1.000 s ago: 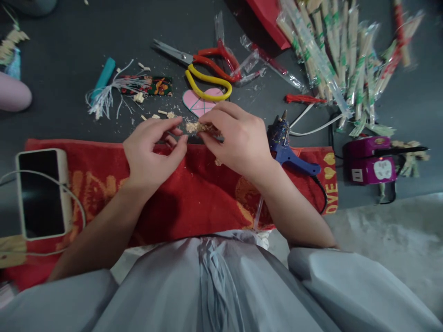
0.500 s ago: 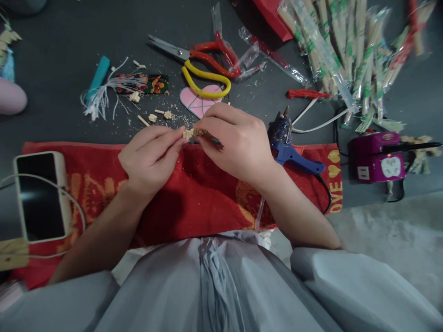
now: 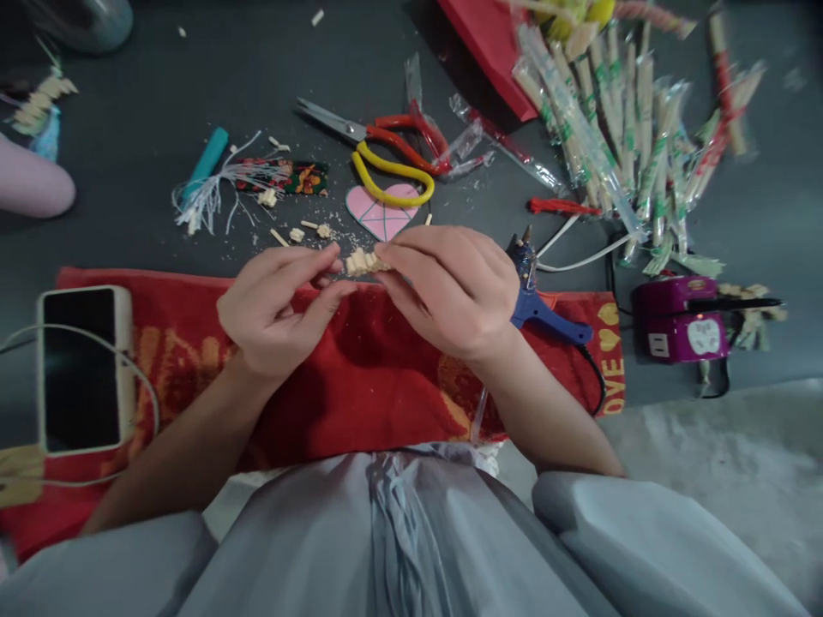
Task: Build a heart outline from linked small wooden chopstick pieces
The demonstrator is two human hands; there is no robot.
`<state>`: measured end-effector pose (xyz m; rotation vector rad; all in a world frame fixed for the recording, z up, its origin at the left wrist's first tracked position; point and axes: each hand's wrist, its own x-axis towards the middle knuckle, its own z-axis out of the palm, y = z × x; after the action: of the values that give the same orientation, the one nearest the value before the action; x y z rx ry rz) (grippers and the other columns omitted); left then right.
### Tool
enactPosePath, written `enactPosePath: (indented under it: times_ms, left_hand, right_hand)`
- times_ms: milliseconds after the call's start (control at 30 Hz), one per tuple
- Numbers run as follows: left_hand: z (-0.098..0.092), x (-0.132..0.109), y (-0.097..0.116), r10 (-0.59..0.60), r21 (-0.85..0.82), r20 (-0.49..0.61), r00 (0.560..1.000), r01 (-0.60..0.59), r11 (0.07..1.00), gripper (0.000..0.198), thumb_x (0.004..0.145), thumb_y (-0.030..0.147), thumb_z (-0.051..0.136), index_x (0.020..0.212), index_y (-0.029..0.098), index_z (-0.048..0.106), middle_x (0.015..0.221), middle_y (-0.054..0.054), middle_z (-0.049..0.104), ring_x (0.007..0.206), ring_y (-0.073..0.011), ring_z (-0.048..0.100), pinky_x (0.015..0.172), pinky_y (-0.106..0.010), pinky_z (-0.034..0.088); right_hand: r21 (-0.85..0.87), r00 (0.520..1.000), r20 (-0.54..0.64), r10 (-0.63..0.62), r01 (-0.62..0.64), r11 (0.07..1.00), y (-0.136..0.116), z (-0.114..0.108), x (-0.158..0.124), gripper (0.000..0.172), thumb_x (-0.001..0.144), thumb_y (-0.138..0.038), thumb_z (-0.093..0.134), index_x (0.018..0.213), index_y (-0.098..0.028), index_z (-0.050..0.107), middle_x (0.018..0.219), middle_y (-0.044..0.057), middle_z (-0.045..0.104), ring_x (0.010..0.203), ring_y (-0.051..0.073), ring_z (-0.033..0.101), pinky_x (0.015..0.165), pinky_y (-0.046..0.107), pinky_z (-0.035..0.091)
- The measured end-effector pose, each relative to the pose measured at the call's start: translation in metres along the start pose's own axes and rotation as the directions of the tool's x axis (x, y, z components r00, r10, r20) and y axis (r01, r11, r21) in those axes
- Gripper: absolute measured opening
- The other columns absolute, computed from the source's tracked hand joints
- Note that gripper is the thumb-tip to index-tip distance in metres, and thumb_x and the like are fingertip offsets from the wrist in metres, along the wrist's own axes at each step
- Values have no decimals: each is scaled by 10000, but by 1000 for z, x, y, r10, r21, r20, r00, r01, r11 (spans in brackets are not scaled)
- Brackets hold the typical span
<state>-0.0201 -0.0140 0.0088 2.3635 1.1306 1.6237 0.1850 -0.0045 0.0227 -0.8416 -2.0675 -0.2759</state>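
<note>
Between the fingertips of my right hand (image 3: 450,287) is a small pale piece built of short wooden bits (image 3: 361,262), its left end sticking out toward my other hand. My left hand (image 3: 283,300) has its thumb and forefinger parted just left of that piece, with nothing seen between them. Beyond the hands lie a pink heart-shaped card (image 3: 376,221), scissors (image 3: 386,146) with red and yellow handles, and loose little wooden pieces (image 3: 323,231) among crumbs. A blue glue gun (image 3: 540,308) rests beside my right wrist.
A red towel (image 3: 360,386) covers the near table edge; a phone (image 3: 83,368) with a cable lies at its left. Wrapped sticks (image 3: 617,128) fill the far right, near a purple power socket (image 3: 681,321). A white tassel (image 3: 206,193) and teal stick (image 3: 207,163) lie left.
My left thumb and forefinger have come off the wooden piece and spread apart. More of the piece shows now, still in my right fingers. The view has shifted slightly.
</note>
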Motion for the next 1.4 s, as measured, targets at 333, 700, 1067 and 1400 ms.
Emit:
enactPosePath:
  times_ms: [333,700,1067,1400]
  left_hand:
    - [-3,-3,10,-95,-65,1,995,95,993,214,919,275,753,1113,361,775,873,38,782,682,-139,708,628,-250,605]
    - [-3,3,15,-15,-126,24,1000,18,992,285,920,135,712,1173,258,754,920,-3,793,755,-126,744,698,-210,614]
    - [-6,-1,13,-84,-95,36,996,87,992,330,898,238,752,1201,370,747,900,16,782,703,-154,712,634,-255,610]
    - [-8,-2,10,-152,-185,82,985,165,969,257,993,345,628,1225,389,728,887,18,767,756,-160,724,693,-281,604]
  right_hand:
    - [25,966,-176,-190,197,980,2,-3,4,102,909,-112,666,937,-168,745,916,40,769,859,146,698,744,278,580]
    - [-64,933,-219,-284,277,959,-2,-8,15,95,861,-57,714,824,-141,741,791,33,784,709,163,733,626,279,604]
    - [-75,962,-161,-221,211,975,3,-6,7,176,950,-153,595,896,-238,739,866,-10,782,826,118,736,732,246,635]
    - [-28,941,-191,-280,280,960,5,-10,11,129,928,-113,621,911,-152,742,861,41,785,823,157,734,739,273,637]
